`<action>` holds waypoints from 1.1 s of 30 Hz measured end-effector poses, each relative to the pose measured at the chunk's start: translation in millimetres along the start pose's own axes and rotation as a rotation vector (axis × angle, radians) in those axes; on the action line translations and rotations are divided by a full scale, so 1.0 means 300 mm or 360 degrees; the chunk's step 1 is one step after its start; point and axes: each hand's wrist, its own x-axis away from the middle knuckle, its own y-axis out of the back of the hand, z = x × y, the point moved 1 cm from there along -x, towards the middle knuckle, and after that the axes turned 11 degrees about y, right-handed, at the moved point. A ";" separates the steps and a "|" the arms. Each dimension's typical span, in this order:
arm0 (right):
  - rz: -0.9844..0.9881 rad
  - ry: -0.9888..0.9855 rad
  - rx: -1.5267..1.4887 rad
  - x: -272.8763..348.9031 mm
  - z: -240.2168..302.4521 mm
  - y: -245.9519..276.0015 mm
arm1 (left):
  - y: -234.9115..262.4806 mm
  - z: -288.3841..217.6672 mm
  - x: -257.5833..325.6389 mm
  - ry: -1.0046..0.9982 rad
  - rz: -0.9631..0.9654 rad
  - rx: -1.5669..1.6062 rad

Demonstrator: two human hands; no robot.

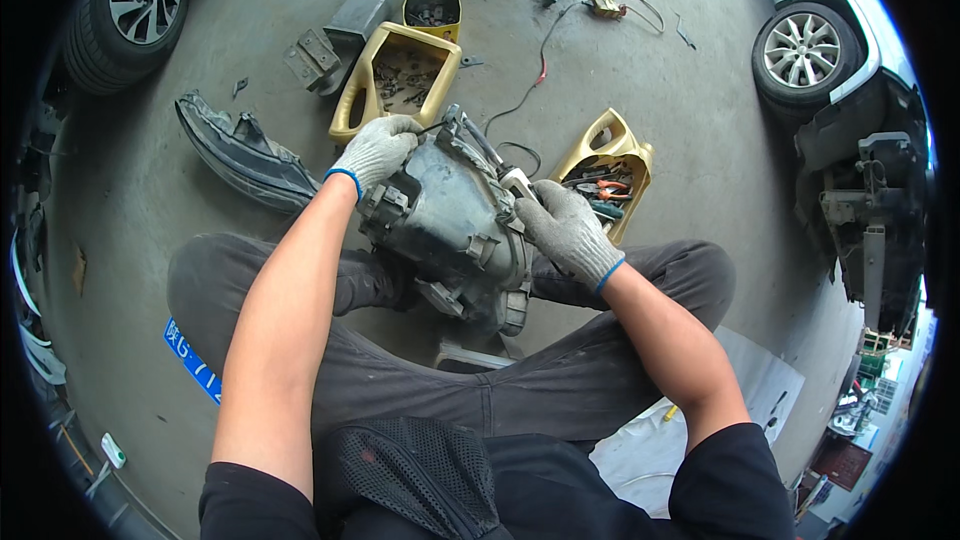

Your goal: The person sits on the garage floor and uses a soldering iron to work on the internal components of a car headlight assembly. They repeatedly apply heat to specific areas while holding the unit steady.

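Observation:
A dusty headlight housing (pixel 445 215) stands between my bent legs, its dark back toward me. My gloved left hand (pixel 380 150) is at its far left edge, fingers pinched on a thin black rod (pixel 432 127) that reaches to the housing's top corner. My gloved right hand (pixel 570 225) is closed around a hand tool (pixel 514 181) with a pale body and a slim metal barrel. The barrel points along the housing's far edge toward the same corner. Whether its tip touches the plastic I cannot tell.
Two cut-open yellow jugs stand close by: one with small parts (pixel 390 35) beyond my left hand, one with pliers (pixel 625 155) right. Another lamp (pixel 240 155) lies left. A cable (pixel 544 65) crosses the floor. Car wheels (pixel 800 52) stand at both sides.

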 end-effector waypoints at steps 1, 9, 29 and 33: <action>0.0030 -0.0015 -0.0014 -0.005 -0.004 0.000 | -0.001 0.000 0.001 0.0011 0.0006 0.0004; 0.0092 -0.0047 -0.0075 -0.018 0.010 -0.001 | -0.010 0.000 -0.009 0.0099 0.0071 0.0115; -0.0179 -0.0544 -0.0461 -0.235 -0.162 -0.172 | -0.009 0.066 0.013 0.0749 -0.0829 -0.0750; -0.0195 -0.0670 -0.0399 -0.158 -0.044 -0.113 | 0.001 0.111 -0.006 0.0701 -0.0792 -0.0758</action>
